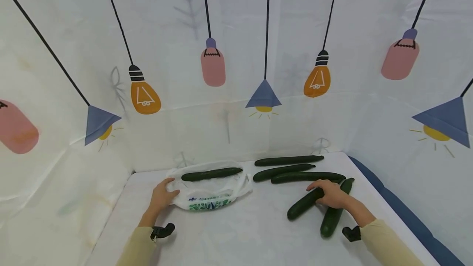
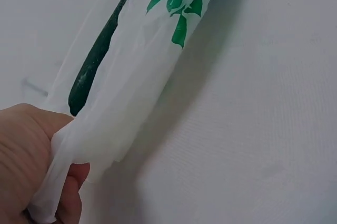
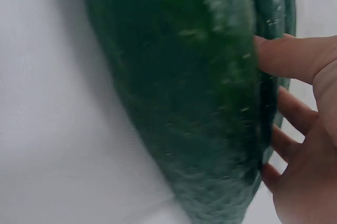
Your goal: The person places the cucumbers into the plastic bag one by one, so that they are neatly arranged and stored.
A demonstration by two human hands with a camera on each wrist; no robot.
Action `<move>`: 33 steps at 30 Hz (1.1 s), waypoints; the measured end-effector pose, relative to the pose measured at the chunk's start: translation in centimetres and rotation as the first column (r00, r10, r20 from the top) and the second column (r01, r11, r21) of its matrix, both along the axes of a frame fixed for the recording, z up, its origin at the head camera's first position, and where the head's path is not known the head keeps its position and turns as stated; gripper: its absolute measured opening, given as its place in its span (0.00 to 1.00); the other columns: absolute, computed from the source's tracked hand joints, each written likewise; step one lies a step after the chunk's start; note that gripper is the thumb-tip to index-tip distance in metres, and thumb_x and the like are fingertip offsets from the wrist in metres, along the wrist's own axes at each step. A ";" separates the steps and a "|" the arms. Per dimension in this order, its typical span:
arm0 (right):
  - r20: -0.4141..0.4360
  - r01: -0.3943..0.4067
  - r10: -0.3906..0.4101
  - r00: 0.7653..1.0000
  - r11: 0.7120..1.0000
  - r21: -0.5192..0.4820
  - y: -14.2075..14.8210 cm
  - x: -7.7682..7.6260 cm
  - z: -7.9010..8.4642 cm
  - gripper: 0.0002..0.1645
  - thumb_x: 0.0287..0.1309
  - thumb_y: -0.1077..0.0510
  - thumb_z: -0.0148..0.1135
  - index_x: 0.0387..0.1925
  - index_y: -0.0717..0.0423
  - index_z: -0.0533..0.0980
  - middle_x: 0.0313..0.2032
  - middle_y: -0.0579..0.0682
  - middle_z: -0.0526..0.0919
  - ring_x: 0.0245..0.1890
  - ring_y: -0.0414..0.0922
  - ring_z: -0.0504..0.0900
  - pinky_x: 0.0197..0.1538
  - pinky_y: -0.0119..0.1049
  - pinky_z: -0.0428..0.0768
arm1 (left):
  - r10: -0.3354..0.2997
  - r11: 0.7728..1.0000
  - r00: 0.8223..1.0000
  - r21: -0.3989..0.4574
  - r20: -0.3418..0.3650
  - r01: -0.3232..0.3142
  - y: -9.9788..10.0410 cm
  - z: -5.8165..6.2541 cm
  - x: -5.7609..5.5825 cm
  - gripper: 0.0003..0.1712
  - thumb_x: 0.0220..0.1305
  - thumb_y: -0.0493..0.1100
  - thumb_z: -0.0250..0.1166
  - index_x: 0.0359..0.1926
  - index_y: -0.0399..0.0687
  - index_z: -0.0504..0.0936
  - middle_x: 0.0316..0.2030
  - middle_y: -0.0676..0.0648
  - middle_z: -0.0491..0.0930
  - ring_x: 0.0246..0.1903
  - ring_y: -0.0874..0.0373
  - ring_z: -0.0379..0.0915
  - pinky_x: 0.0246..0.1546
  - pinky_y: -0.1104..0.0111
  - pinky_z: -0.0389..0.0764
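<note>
At the left, my left hand holds the edge of a white plastic bag with green leaf print. In the left wrist view the bag's film passes between thumb and fingers. One dark green cucumber lies on or in the bag's opening; I cannot tell which. On the right, my right hand grips a cucumber from above, covering its far end. Right beside it, a second cucumber passes under the hand; a cucumber fills the right wrist view's foreground.
Behind the right hand lie three more cucumbers, the farthest, a middle one and a nearer one. All rest on a white-covered table. A white curtain printed with lamps stands behind; blue fabric borders the right edge.
</note>
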State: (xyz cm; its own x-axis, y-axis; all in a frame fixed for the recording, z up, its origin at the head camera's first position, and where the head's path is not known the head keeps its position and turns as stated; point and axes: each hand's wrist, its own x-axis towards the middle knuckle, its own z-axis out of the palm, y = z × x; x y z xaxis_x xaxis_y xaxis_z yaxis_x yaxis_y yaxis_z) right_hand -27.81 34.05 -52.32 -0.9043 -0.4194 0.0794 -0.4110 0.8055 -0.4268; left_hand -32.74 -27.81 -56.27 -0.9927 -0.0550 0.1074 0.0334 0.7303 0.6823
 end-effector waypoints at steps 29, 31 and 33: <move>-0.214 -0.254 0.220 0.952 0.956 -0.148 -3.7 0.6 -0.1 0.25 0.54 0.59 0.71 0.55 0.56 0.79 0.42 0.40 0.78 0.39 0.35 0.75 0.39 0.35 0.77 | -0.081 0.989 0.996 0.126 0.032 0.077 0.2 -0.4 0.8 0.55 0.50 0.33 0.70 0.74 0.32 0.47 0.69 0.26 0.51 0.67 0.29 0.47 0.65 0.41 0.52; -0.258 -0.271 0.223 0.940 0.948 -0.170 -4.6 0.7 0.4 0.26 0.53 0.60 0.71 0.55 0.53 0.79 0.42 0.39 0.78 0.39 0.35 0.75 0.37 0.34 0.77 | -0.089 0.988 0.996 0.129 0.019 0.086 0.2 -0.5 1.0 0.57 0.50 0.34 0.72 0.74 0.32 0.46 0.69 0.25 0.51 0.67 0.29 0.47 0.65 0.41 0.51; -0.297 -0.285 0.223 0.928 0.941 -0.182 -5.6 0.8 1.0 0.26 0.52 0.60 0.72 0.55 0.52 0.79 0.43 0.40 0.79 0.39 0.37 0.77 0.36 0.34 0.77 | -0.092 0.988 0.996 0.125 0.017 0.089 0.2 -0.6 1.2 0.59 0.50 0.36 0.73 0.74 0.33 0.45 0.70 0.25 0.50 0.68 0.29 0.46 0.66 0.42 0.51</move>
